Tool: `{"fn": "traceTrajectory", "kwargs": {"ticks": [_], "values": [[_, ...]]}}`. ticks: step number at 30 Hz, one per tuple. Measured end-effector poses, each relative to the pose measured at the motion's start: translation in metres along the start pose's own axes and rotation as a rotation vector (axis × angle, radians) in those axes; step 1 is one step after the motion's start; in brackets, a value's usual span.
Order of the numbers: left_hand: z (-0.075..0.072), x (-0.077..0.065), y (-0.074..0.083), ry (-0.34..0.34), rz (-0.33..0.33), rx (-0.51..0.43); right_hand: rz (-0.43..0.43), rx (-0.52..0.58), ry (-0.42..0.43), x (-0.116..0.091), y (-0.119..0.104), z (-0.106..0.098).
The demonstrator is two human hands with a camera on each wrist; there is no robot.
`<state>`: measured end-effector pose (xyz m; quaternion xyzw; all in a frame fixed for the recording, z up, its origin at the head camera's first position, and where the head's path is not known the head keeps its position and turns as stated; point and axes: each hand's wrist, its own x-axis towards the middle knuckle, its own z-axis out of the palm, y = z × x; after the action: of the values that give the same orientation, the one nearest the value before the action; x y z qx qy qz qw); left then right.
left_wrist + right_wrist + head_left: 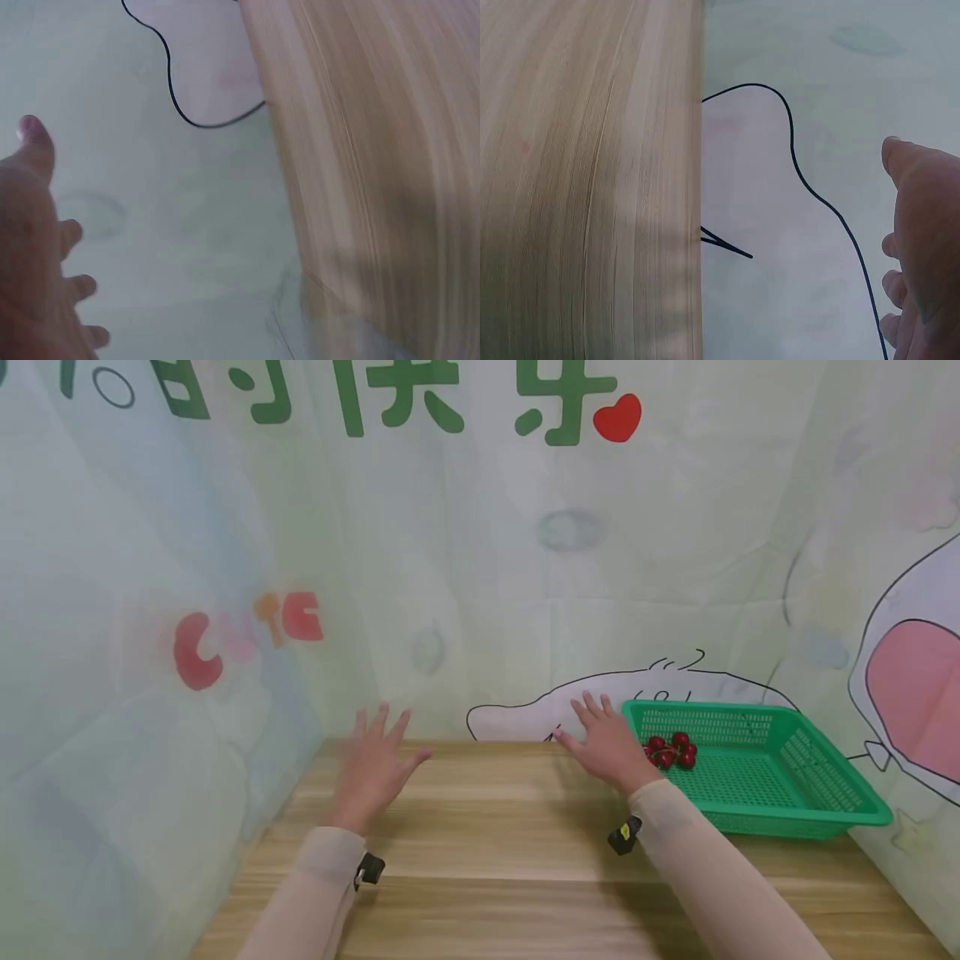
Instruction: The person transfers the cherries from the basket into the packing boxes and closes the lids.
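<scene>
Over the far left part of the wooden table [480, 827], my left hand [372, 770] is held with fingers spread and nothing in it. It looks slightly blurred in the head view. My right hand [609, 745], fingers also spread and holding nothing, is just left of a green plastic basket [810, 818]. Several dark red cherries [667, 752] lie in the basket's left end, partly hidden behind the right hand and wrist. In the left wrist view the left hand [30, 255] shows at the left edge; in the right wrist view the right hand [930, 240] shows at the right edge.
A pale printed cloth [450, 552] hangs behind the table and along its left and right sides. Its drawings include green characters, a red heart and a cartoon outline. A small black device [369, 869] sits on the left wrist, another black device [625, 835] on the right.
</scene>
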<state>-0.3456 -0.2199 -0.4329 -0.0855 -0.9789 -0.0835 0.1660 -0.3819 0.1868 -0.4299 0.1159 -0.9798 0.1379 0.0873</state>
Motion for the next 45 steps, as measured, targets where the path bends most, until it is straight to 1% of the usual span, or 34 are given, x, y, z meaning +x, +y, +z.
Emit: {"fn": "traceTrajectory", "kwargs": {"ticks": [2, 4, 6, 8, 12, 13, 16, 18, 20, 22, 25, 28, 30, 32, 36, 39, 41, 45], "values": [[0.002, -0.003, -0.013, -0.013, -0.021, 0.016, 0.023, 0.007, -0.005, -0.001, 0.006, -0.001], [0.003, -0.005, -0.026, -0.016, -0.029, 0.057, 0.051, 0.014, -0.01, -0.004, 0.014, -0.005], [0.004, -0.009, -0.038, -0.015, -0.036, 0.06, 0.076, 0.012, -0.003, -0.007, 0.024, -0.01], [0.003, -0.014, -0.049, -0.019, -0.052, 0.046, 0.094, 0.012, 0.004, -0.013, 0.033, -0.016], [-0.001, -0.03, -0.069, -0.066, -0.104, -0.051, 0.106, 0.014, 0.008, -0.026, 0.05, -0.029], [-0.002, -0.034, -0.074, -0.081, -0.108, -0.063, 0.103, 0.015, 0.006, -0.03, 0.054, -0.032], [-0.006, -0.045, -0.087, -0.153, -0.12, -0.088, 0.084, 0.001, -0.02, -0.041, 0.063, -0.035], [-0.007, -0.049, -0.095, -0.219, -0.131, -0.098, 0.093, 0.011, -0.065, -0.048, 0.069, -0.034], [-0.009, -0.053, -0.102, -0.288, -0.157, -0.114, 0.123, 0.03, -0.12, -0.056, 0.074, -0.033], [-0.012, -0.054, -0.107, -0.341, -0.176, -0.129, 0.166, 0.053, -0.165, -0.063, 0.08, -0.032], [-0.016, -0.053, -0.112, -0.388, -0.192, -0.16, 0.205, 0.067, -0.205, -0.072, 0.088, -0.033], [-0.021, -0.052, -0.114, -0.429, -0.197, -0.197, 0.202, 0.073, -0.224, -0.075, 0.094, -0.032], [-0.022, -0.052, -0.116, -0.448, -0.196, -0.198, 0.192, 0.091, -0.227, -0.076, 0.096, -0.031], [-0.023, -0.053, -0.119, -0.458, -0.194, -0.183, 0.179, 0.105, -0.22, -0.075, 0.096, -0.031], [-0.026, -0.053, -0.127, -0.454, -0.184, -0.151, 0.165, 0.114, -0.204, -0.074, 0.09, -0.032], [-0.029, -0.054, -0.133, -0.459, -0.164, -0.164, 0.164, 0.115, -0.199, -0.073, 0.086, -0.033], [-0.03, -0.054, -0.135, -0.477, -0.148, -0.177, 0.166, 0.119, -0.201, -0.073, 0.085, -0.032], [-0.034, -0.052, -0.135, -0.493, -0.108, -0.199, 0.164, 0.125, -0.198, -0.073, 0.084, -0.032]]}}
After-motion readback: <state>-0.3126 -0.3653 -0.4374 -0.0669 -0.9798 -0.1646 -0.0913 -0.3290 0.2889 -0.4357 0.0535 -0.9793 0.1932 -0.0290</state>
